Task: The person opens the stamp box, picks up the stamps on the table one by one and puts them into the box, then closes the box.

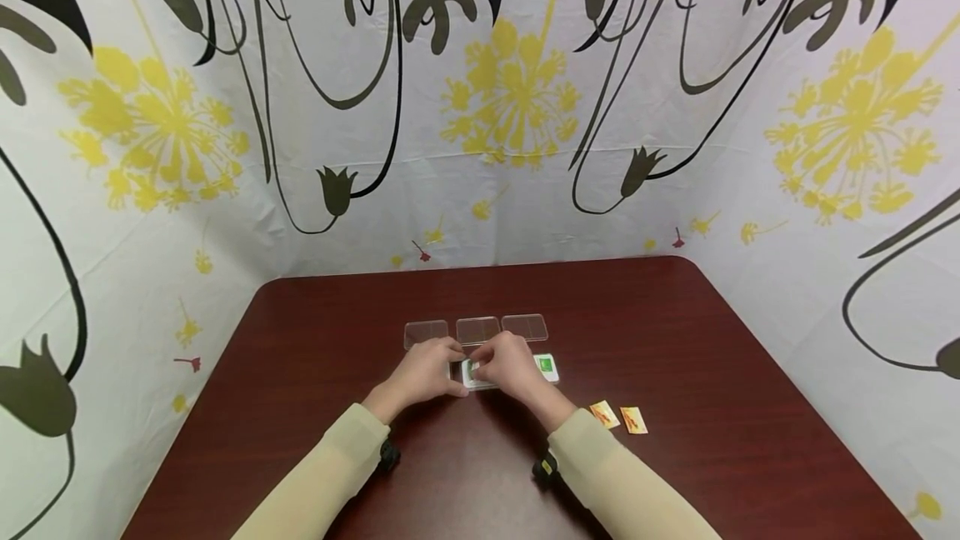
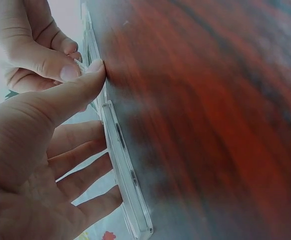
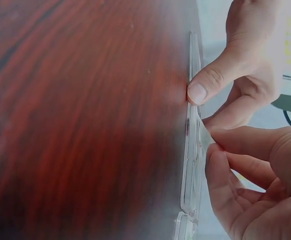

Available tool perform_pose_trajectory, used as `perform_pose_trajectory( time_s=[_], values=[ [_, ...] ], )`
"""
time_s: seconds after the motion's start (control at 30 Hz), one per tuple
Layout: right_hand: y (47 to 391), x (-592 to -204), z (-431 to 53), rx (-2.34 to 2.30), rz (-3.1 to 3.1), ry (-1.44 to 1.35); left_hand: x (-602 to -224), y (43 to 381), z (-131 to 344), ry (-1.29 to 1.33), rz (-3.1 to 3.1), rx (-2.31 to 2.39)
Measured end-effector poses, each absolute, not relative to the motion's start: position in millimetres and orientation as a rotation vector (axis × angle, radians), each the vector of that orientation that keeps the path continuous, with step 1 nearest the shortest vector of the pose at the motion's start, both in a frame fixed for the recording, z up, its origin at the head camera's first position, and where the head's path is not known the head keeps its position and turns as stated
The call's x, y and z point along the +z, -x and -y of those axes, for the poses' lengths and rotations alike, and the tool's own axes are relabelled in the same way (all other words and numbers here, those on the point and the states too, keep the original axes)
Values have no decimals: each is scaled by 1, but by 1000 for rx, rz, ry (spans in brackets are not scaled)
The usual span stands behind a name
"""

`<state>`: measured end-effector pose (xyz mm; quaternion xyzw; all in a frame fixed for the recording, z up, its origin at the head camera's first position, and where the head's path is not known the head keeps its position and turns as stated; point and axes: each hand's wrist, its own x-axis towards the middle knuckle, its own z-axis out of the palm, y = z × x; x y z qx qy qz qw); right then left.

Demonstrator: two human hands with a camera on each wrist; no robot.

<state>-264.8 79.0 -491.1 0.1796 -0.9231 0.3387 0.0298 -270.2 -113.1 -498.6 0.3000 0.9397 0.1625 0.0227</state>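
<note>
A flat clear plastic case (image 1: 480, 385) with pale contents lies at the middle of the table. My left hand (image 1: 426, 372) holds it at its left end, thumb on the near edge and index finger toward the far side. Thumb and index finger of my right hand (image 1: 510, 367) pinch a thin pale piece (image 3: 204, 131) just above the case; its kind is hard to tell. Another flat case (image 2: 127, 185) lies beneath the other left fingers, mostly hidden in the head view. To the right, a third case with a green picture (image 1: 546, 365) shows past my right hand.
Three clear shallow plastic lids or trays (image 1: 477, 330) stand in a row behind the cases. Two small yellow-orange printed cards or packets (image 1: 633, 421) lie right of my right wrist. The dark red wooden table (image 1: 675, 473) meets a patterned cloth (image 1: 495, 215) at the back.
</note>
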Motion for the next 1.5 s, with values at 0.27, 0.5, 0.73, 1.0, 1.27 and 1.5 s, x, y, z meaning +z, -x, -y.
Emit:
perform_pose_trajectory(
  time_s=[0.27, 0.5, 0.73, 1.0, 1.27, 1.5],
  values=[
    [266, -490, -77, 917, 2883, -584, -500, 271, 113, -909, -2901, 512],
    [264, -492, -76, 800, 2935, -548, -500, 271, 114, -914, -2893, 520],
    [263, -491, -74, 728, 2941, -547, -500, 271, 114, -927, -2900, 498],
    [263, -491, -71, 685, 2955, -526, -499, 270, 113, -930, -2902, 507],
    [263, -484, -74, 734, 2952, -530, -499, 271, 113, -925, -2896, 512],
    [263, -460, -85, 771, 2918, -527, -499, 272, 113, -880, -2887, 524]
  ],
)
